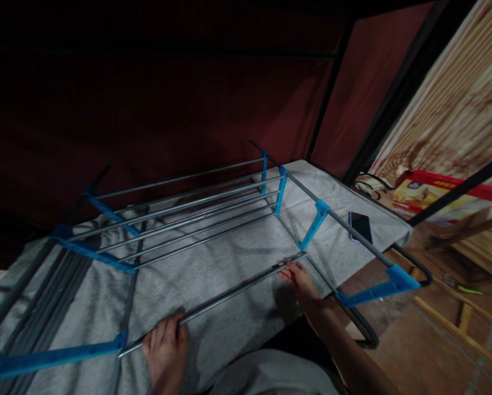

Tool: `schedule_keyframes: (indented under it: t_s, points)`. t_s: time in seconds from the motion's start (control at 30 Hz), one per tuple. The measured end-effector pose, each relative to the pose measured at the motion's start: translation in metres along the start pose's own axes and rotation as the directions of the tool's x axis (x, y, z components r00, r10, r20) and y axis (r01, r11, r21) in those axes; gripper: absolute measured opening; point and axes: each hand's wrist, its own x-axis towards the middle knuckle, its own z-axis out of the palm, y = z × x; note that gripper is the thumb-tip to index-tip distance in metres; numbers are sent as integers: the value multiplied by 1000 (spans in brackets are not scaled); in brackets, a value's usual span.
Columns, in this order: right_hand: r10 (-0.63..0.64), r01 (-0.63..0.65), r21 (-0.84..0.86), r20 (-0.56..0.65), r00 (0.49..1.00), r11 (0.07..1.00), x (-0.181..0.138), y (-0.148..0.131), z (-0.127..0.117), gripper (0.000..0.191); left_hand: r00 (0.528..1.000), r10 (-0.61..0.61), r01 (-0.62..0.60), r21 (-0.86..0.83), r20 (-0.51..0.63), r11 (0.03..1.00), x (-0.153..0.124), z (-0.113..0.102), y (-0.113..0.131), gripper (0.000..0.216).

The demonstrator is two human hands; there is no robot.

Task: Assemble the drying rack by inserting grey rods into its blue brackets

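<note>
A thin grey metal rod (229,294) lies across in front of me, with both hands on it. My left hand (166,345) wraps round the rod near its left end, close to a blue plastic bracket (60,356). Near the other end, my right hand (298,278) grips the rod with its fingers. That right end is at the lower tip of another blue bracket (312,226); I cannot tell whether it is seated there. Several rods (200,214) span the blue brackets farther back on the grey tube frame (352,233).
A grey cloth (225,252) covers the surface under the rack. More loose grey tubes (50,307) lie at the left. A phone (361,227) rests on the cloth at right. Beyond are a red and yellow box (430,192), wooden slats (463,316) and a dark red panel (188,109).
</note>
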Motion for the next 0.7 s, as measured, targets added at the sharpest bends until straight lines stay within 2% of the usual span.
schedule_keyframes:
  t_s: [0.2,0.4,0.6,0.7]
  points:
    - [-23,23,6,-24,999,1000,0,-9,-6,30,1000,15,-16,42,26,999,-1,-11,-12,31]
    - [-40,41,10,-60,997,999,7,-14,-10,33,996,-90,86,127,21,988,-9,-24,-31,45]
    - [-61,63,30,-89,994,998,11,-12,-15,36,988,-157,154,124,15,980,-14,-38,-38,36]
    - [-65,70,39,-98,993,997,13,-11,-17,35,985,-169,163,163,23,973,-14,-42,-40,37]
